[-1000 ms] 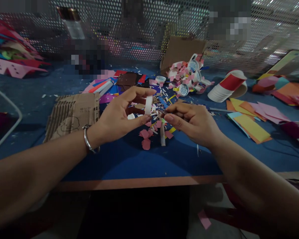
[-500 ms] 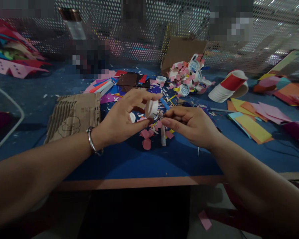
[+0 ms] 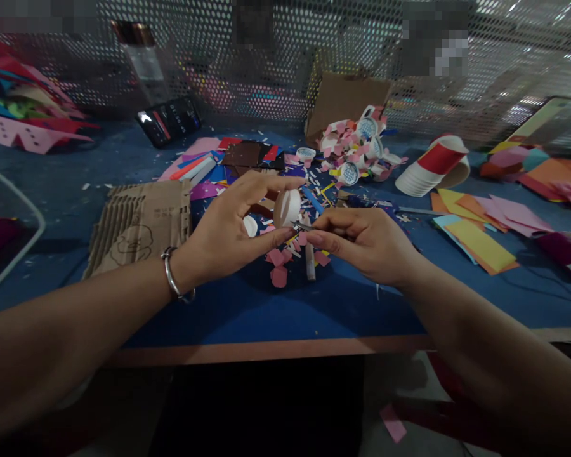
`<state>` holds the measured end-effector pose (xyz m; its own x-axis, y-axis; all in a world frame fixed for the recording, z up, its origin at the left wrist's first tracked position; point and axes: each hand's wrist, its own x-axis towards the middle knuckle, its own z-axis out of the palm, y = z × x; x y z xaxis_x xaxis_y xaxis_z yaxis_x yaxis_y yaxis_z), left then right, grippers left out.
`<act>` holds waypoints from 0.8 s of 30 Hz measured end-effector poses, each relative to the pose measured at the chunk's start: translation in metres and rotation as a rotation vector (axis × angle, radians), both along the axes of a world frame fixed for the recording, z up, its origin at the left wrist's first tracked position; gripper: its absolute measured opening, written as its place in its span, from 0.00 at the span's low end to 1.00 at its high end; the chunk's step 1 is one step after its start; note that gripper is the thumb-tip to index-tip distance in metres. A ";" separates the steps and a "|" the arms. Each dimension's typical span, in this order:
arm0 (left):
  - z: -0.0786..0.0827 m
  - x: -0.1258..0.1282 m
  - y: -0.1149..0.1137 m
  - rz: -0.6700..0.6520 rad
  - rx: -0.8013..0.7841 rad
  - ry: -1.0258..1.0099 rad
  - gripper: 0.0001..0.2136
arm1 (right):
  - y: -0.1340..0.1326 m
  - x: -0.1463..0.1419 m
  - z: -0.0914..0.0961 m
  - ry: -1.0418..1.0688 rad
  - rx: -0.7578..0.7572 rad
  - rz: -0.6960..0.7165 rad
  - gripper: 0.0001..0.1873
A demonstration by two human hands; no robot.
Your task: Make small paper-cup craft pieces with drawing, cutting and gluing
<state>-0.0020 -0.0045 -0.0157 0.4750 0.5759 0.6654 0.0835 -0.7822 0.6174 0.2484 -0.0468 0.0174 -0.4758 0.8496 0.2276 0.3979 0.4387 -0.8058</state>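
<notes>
My left hand holds a small white round piece like a cut paper-cup base between thumb and fingers, its rim tilted toward me. My right hand pinches a slim pointed metal tool; its tip touches or nearly touches the lower edge of the white piece. The tool's handle is hidden in my fingers, so I cannot tell its exact kind. Below both hands lie pink paper scraps and a pale narrow strip. Another white round piece shows beside my left thumb.
Corrugated cardboard lies left, a phone behind it. White round pieces with pink tabs are heaped at the back. Stacked paper cups lie on their side at right, near coloured paper sheets. A perforated metal panel closes the back.
The white round piece has turned in my left hand, so its disc shape and rim show more. The metal tool's tip shows more clearly at its lower edge. Both hands stay nearly in place.
</notes>
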 end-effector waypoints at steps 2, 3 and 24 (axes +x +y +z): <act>0.001 0.001 -0.001 0.015 -0.068 -0.006 0.24 | 0.001 0.001 0.000 0.000 -0.018 0.007 0.28; 0.001 0.001 0.000 0.013 -0.086 -0.009 0.24 | 0.001 0.001 0.000 0.000 -0.034 0.010 0.28; -0.001 0.003 0.001 -0.031 -0.070 0.017 0.25 | 0.006 0.007 0.003 0.057 -0.078 0.008 0.31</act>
<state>0.0012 -0.0038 -0.0170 0.5040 0.6054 0.6161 0.0709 -0.7399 0.6690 0.2553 -0.0412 0.0201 -0.4711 0.8619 0.1877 0.3470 0.3767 -0.8589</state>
